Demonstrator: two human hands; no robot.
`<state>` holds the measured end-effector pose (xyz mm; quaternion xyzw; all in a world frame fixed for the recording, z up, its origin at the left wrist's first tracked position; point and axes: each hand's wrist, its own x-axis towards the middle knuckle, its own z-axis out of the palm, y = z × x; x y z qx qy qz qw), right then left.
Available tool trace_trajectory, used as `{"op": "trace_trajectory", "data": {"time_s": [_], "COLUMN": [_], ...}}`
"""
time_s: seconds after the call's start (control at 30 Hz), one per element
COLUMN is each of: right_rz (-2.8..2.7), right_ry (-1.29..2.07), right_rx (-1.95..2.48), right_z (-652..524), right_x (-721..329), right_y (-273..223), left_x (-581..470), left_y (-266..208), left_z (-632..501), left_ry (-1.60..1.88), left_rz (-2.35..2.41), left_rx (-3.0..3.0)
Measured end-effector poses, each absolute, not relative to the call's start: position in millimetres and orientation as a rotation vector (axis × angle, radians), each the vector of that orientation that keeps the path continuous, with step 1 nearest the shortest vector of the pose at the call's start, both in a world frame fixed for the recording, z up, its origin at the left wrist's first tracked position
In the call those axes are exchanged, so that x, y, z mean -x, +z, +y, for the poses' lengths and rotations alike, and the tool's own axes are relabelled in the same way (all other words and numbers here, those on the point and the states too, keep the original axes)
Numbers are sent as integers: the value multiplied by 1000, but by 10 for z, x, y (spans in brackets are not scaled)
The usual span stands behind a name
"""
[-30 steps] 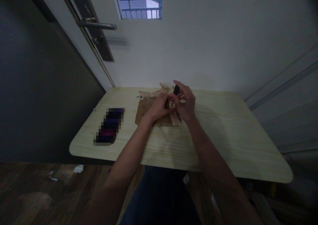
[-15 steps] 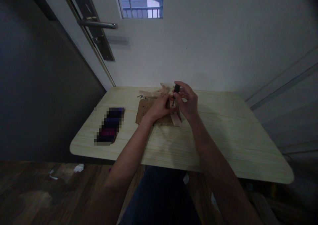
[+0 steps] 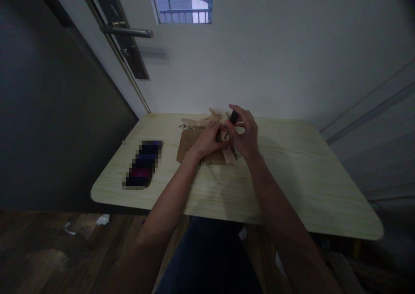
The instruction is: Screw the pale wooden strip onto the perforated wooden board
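My right hand (image 3: 245, 132) is closed round the black handle of a small screwdriver (image 3: 233, 116), its thin metal shaft pointing down and to the left. The tip meets a pale wooden strip (image 3: 228, 154), though exactly what it touches is too small to make out. Thumb and fingers of my left hand (image 3: 208, 141) grip that strip from the left, hiding part of it. Under both lies a piece of brown cardboard (image 3: 185, 143) with small holes near its left side.
More wooden pieces (image 3: 194, 122) lie behind the cardboard, with small dark screws or nails (image 3: 182, 126) at their left end. A blurred-out phone-like object (image 3: 142, 164) rests on the left of the table (image 3: 308, 177). A white door (image 3: 275, 47) with a metal handle (image 3: 129, 32) stands behind.
The screwdriver's handle has tipped to the right, and my right fingers have shifted slightly around it. My left hand and the wooden strip stay in place.
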<state>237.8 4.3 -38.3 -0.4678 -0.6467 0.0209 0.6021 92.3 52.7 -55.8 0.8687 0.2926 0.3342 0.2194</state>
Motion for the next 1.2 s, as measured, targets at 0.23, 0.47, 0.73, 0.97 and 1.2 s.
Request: {"op": "trace_trajectory", "data": {"time_s": [0.23, 0.47, 0.73, 0.97, 1.2], "right_rz": [-1530, -1452, -1511, -1440, -1466], "right_ry": [184, 27, 163, 117, 30], "right_rx": [1032, 1037, 1014, 998, 1051], "right_z": [35, 79, 12, 90, 106], "right_x": [-2378, -2376, -2358, -2397, -2381], "right_y": [-370, -412, -367, -403, -445], "left_x": [-923, -929, -925, -927, -930], "left_y": [-544, -585, -566, -556, -590], "left_z": [517, 553, 541, 529, 552], "left_ry": [903, 922, 907, 918, 937], "left_rz": [838, 818, 820, 812, 800], "left_rx": [-2399, -2412, -2394, -2385, -2417]}}
